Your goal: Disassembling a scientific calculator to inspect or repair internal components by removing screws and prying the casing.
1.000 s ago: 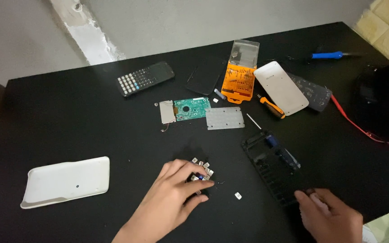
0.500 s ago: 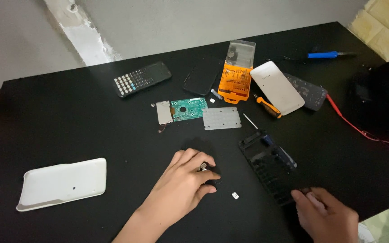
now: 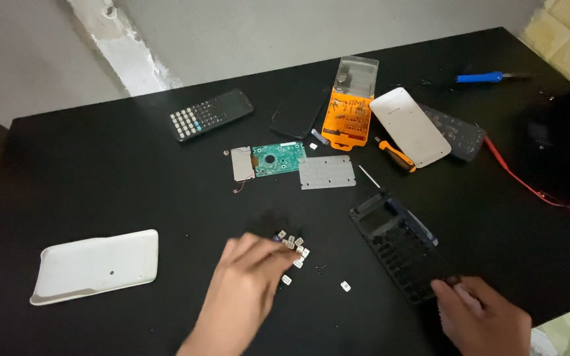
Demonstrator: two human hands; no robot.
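My left hand point(image 3: 249, 290) lies palm down on the black table point(image 3: 100, 178), its fingertips at a small heap of loose white calculator keys point(image 3: 293, 249). Whether a key is pinched under the fingers is hidden. One stray key point(image 3: 345, 286) lies apart to the right. My right hand point(image 3: 481, 316) rests at the near end of a black calculator front shell point(image 3: 397, 244) and touches its lower edge. A green circuit board point(image 3: 278, 159) with a grey display panel point(image 3: 242, 163) and a clear rubber keypad mat point(image 3: 326, 172) lie farther back.
A white back cover point(image 3: 97, 265) lies at the left. An intact black calculator point(image 3: 211, 115), an orange bit case point(image 3: 348, 105), an orange screwdriver point(image 3: 395, 154), a white cover point(image 3: 410, 126), a blue-handled tool point(image 3: 481, 77) and a red wire point(image 3: 529, 184) sit at the back and right.
My left hand has slid back toward me and a little left, uncovering the heap of keys it covered before. The right hand stays at the shell's near end.
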